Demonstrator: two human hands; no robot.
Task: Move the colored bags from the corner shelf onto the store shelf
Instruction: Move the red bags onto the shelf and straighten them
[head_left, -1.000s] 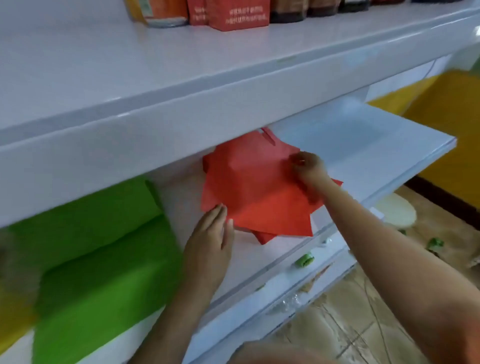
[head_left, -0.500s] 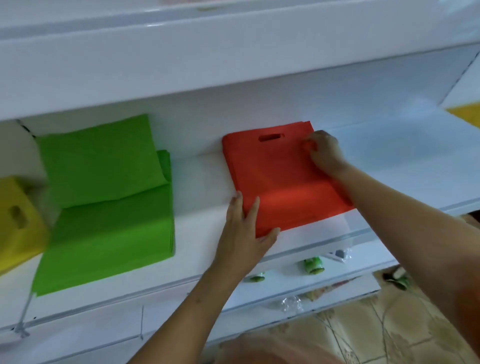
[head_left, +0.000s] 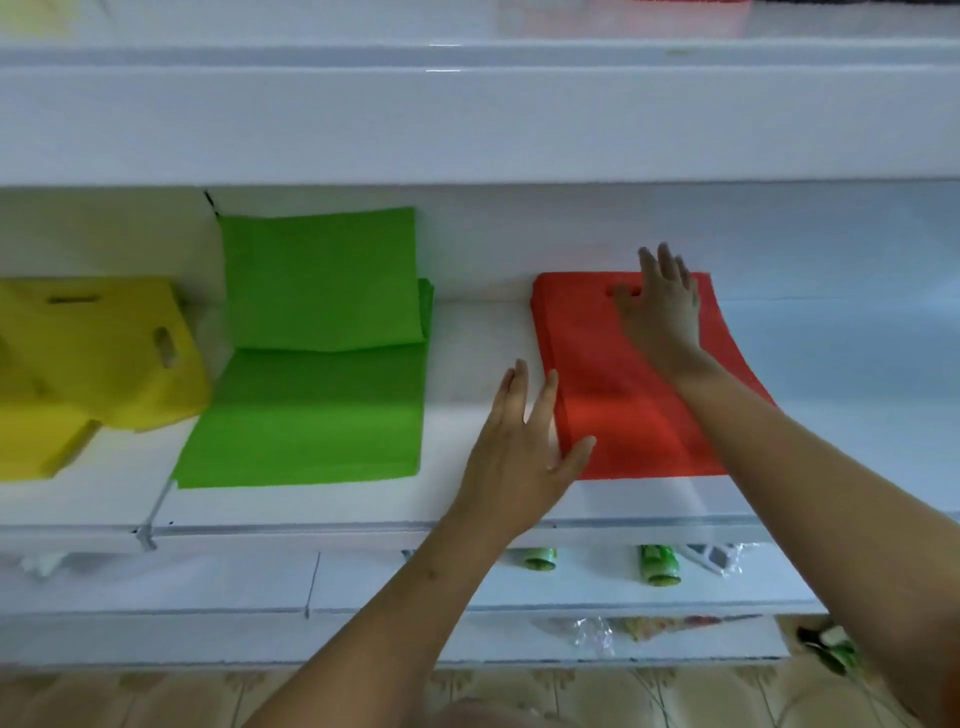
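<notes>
Where the bags lie: flat on the white shelf (head_left: 467, 353).
Red bag (head_left: 613, 395): rightmost, handle hole toward the back.
Left hand (head_left: 524, 457): fingers straight, against the red bag's left edge.
Right hand (head_left: 662, 306): spread flat on it.
Green bags (head_left: 311, 364), yellow bags (head_left: 88, 353): leftward.

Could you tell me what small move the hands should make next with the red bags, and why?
Probably lift both hands away. The red bags already lie flat on the shelf, beside the green bags. The left hand touches their left edge and the right hand lies open on top, gripping nothing.
</notes>
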